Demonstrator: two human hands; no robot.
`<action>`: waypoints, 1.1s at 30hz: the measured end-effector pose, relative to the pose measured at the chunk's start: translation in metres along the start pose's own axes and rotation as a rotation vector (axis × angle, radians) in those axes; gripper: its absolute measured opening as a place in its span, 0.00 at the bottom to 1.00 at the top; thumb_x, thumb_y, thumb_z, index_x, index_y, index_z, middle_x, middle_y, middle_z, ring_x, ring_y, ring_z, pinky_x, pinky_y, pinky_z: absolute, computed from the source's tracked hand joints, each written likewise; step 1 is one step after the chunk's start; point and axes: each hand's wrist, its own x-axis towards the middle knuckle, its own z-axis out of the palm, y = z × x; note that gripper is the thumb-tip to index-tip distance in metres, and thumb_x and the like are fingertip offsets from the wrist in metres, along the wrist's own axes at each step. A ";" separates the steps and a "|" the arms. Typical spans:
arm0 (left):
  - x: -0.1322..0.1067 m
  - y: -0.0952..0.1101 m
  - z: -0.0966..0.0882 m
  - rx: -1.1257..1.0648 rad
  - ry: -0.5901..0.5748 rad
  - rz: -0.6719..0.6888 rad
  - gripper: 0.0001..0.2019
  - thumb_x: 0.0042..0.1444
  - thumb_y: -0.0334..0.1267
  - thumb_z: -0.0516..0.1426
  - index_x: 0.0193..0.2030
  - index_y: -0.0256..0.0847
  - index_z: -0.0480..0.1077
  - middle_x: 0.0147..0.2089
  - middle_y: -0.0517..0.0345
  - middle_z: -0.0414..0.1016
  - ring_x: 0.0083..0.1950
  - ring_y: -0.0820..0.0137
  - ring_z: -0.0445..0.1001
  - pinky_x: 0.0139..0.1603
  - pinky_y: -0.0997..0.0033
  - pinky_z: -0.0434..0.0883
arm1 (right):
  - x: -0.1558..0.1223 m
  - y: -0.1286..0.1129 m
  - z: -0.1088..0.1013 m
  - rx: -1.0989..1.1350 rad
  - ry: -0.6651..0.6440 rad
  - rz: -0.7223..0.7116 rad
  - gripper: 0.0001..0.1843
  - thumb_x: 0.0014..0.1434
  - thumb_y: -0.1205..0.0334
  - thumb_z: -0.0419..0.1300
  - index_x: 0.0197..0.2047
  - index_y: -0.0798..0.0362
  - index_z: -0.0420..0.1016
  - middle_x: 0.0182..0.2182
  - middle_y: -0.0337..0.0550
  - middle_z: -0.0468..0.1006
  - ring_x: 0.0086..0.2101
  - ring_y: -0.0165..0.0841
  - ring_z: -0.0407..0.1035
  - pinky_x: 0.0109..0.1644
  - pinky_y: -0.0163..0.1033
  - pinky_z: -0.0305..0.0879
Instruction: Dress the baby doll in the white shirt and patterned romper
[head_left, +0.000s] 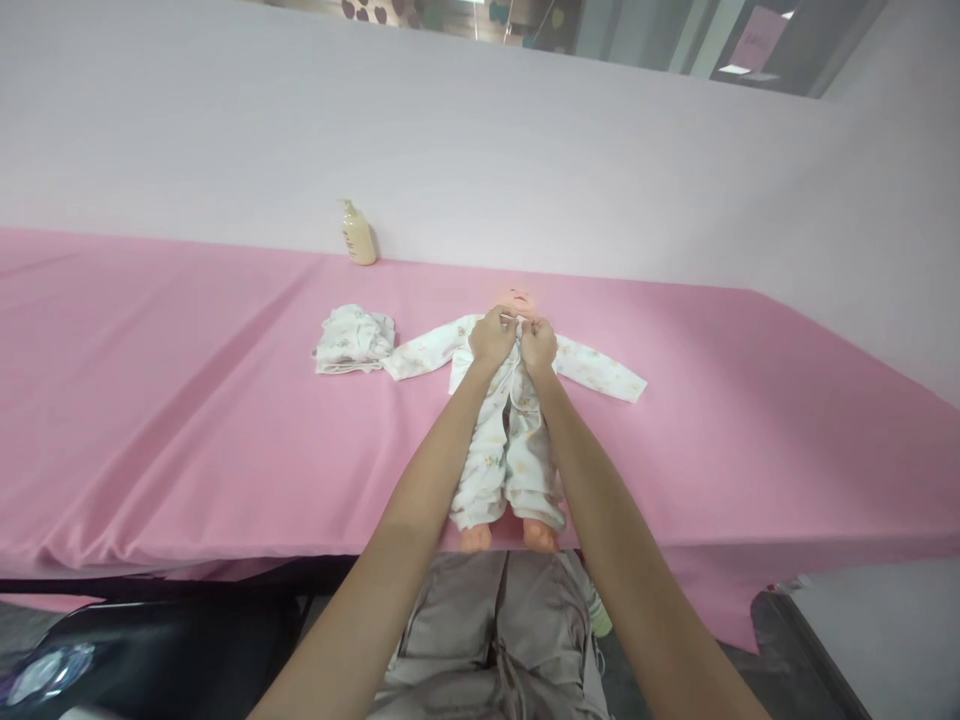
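A baby doll [475, 538] lies on its back on the pink-covered table, feet toward me. It wears a white patterned jacket [600, 368] with both sleeves spread out, and matching trousers [531, 455]. At the doll's neck, my left hand [493, 338] pinches the jacket's front edge. My right hand [538, 345] grips the other side of the front, close beside the left. Fingers on both hands are bent closed on the fabric. Whatever fastening may sit between them is too small to make out. The doll's head is mostly out of sight beyond my hands.
A folded pile of white patterned cloth [354, 340] lies left of the doll, by the sleeve end. Against the back wall stands a cream pump bottle [358, 234]. The pink tablecloth [240, 430] hangs over the front edge. A black chair [187, 650] is below at left.
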 end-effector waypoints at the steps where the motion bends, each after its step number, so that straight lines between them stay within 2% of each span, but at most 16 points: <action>1: 0.000 0.000 0.000 0.009 -0.003 0.006 0.10 0.58 0.40 0.52 0.44 0.50 0.69 0.43 0.65 0.77 0.46 0.69 0.73 0.42 0.73 0.65 | 0.000 0.001 0.000 0.000 0.004 -0.007 0.07 0.58 0.60 0.51 0.31 0.52 0.67 0.27 0.38 0.71 0.31 0.33 0.65 0.38 0.36 0.58; 5: -0.001 0.002 -0.001 0.032 -0.016 0.046 0.11 0.59 0.39 0.50 0.44 0.51 0.71 0.43 0.65 0.77 0.46 0.69 0.73 0.43 0.73 0.65 | 0.001 0.003 0.002 -0.005 0.020 -0.031 0.08 0.58 0.59 0.51 0.33 0.52 0.68 0.30 0.40 0.72 0.33 0.34 0.66 0.40 0.36 0.58; 13: -0.002 0.002 -0.001 0.015 -0.018 0.077 0.11 0.59 0.38 0.49 0.43 0.52 0.72 0.42 0.65 0.77 0.45 0.69 0.74 0.42 0.72 0.65 | 0.001 0.002 0.001 0.011 0.012 -0.025 0.08 0.58 0.60 0.52 0.31 0.52 0.68 0.26 0.38 0.72 0.30 0.33 0.66 0.38 0.35 0.58; 24: 0.000 -0.002 0.000 -0.043 -0.028 0.040 0.11 0.58 0.37 0.50 0.43 0.50 0.73 0.45 0.64 0.77 0.46 0.70 0.73 0.44 0.73 0.65 | -0.004 0.002 0.002 -0.108 0.048 -0.144 0.12 0.59 0.59 0.51 0.39 0.53 0.75 0.30 0.42 0.75 0.31 0.32 0.66 0.39 0.35 0.58; 30: 0.000 -0.001 -0.002 -0.072 -0.036 0.003 0.10 0.55 0.37 0.52 0.44 0.49 0.70 0.43 0.65 0.77 0.44 0.71 0.73 0.41 0.75 0.65 | -0.006 -0.001 0.000 -0.092 0.046 -0.136 0.14 0.57 0.62 0.51 0.40 0.51 0.76 0.33 0.42 0.77 0.33 0.32 0.67 0.39 0.35 0.59; 33: 0.000 -0.001 -0.002 -0.089 -0.034 0.009 0.09 0.54 0.36 0.53 0.42 0.49 0.69 0.43 0.66 0.77 0.44 0.72 0.73 0.41 0.75 0.65 | -0.006 0.000 0.000 -0.086 0.041 -0.142 0.14 0.56 0.63 0.51 0.41 0.51 0.76 0.31 0.41 0.76 0.32 0.32 0.67 0.39 0.36 0.59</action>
